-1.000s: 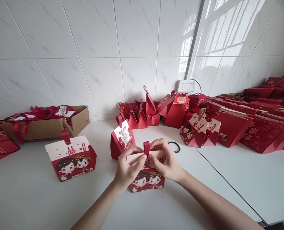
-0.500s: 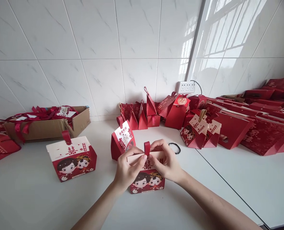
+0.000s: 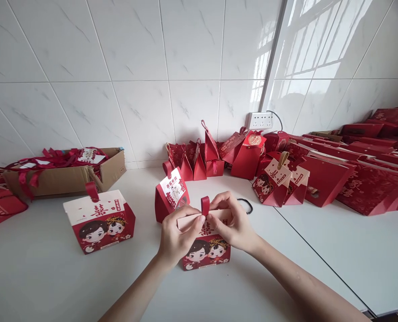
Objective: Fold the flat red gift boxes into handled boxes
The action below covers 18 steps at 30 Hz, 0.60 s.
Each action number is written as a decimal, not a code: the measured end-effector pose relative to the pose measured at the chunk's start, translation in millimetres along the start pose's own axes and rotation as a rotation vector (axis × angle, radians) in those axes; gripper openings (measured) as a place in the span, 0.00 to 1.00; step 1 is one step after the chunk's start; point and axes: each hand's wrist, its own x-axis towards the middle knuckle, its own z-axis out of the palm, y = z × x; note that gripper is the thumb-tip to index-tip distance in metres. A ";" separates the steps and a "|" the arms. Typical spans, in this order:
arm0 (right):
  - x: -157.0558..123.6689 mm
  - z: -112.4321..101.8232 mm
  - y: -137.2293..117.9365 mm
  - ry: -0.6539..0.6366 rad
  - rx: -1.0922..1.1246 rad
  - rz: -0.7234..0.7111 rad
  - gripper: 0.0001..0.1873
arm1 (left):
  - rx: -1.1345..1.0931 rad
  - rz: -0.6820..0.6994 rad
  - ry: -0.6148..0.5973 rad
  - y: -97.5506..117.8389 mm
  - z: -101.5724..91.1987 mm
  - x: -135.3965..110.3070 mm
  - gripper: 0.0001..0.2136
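Both hands pinch the top of a red and cream gift box point(image 3: 206, 255) that stands upright on the table, two cartoon faces on its front. My left hand point(image 3: 179, 232) grips the cream top edge from the left, its thumb just below the red ribbon loop point(image 3: 205, 205). From the right, my right hand point(image 3: 232, 223) holds the same edge, its thumb beside the left one. Fingertips behind the box top are hidden. A matching gift box point(image 3: 101, 223) stands to the left. Just behind my left hand is a red box with a white printed card point(image 3: 172, 192).
A cardboard carton point(image 3: 65, 181) of dark red ribbons stands at the back left. Several red gift boxes point(image 3: 185, 163) line the wall below a power strip point(image 3: 260, 120). Many red boxes point(image 3: 373, 183) crowd the right. A black loop point(image 3: 247, 205) lies behind my right hand.
Both hands keep their pinch on the box top beside the ribbon loop. The whole view has shifted very slightly; nothing else has visibly moved.
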 end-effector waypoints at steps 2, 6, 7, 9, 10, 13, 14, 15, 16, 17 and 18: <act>-0.3 0.2 0.7 0.020 -0.008 -0.002 0.08 | 0.000 0.018 0.005 0.5 0.4 -0.3 0.07; 0.3 0.4 0.6 0.047 -0.015 -0.022 0.10 | -0.007 0.034 0.016 1.1 1.7 -1.1 0.06; 0.8 0.4 0.3 0.050 -0.022 -0.033 0.10 | -0.008 0.032 0.019 0.9 2.0 -1.2 0.06; 1.7 0.5 -0.2 0.055 -0.034 -0.048 0.10 | -0.010 0.027 0.026 0.4 2.2 -1.6 0.06; 2.1 0.7 -0.2 0.058 -0.037 -0.053 0.10 | -0.011 0.026 0.029 0.0 2.3 -1.7 0.06; 2.2 2.0 0.2 0.067 -0.046 -0.065 0.11 | -0.011 0.026 0.029 -0.9 2.6 -2.0 0.06; 2.0 2.5 0.5 0.072 -0.049 -0.069 0.11 | -0.011 0.026 0.029 -1.1 2.9 -2.1 0.06; 1.6 3.0 0.7 0.075 -0.050 -0.071 0.11 | -0.010 0.026 0.030 -1.1 3.2 -2.2 0.06; 1.4 3.0 0.9 0.074 -0.045 -0.066 0.12 | -0.011 0.027 0.030 -1.0 3.5 -2.3 0.06; 1.3 2.4 1.0 0.065 -0.030 -0.051 0.11 | -0.012 0.026 0.031 -0.9 3.8 -2.4 0.06; 1.6 0.9 1.0 0.049 -0.009 -0.028 0.12 | -0.013 0.024 0.034 -0.6 3.9 -2.5 0.07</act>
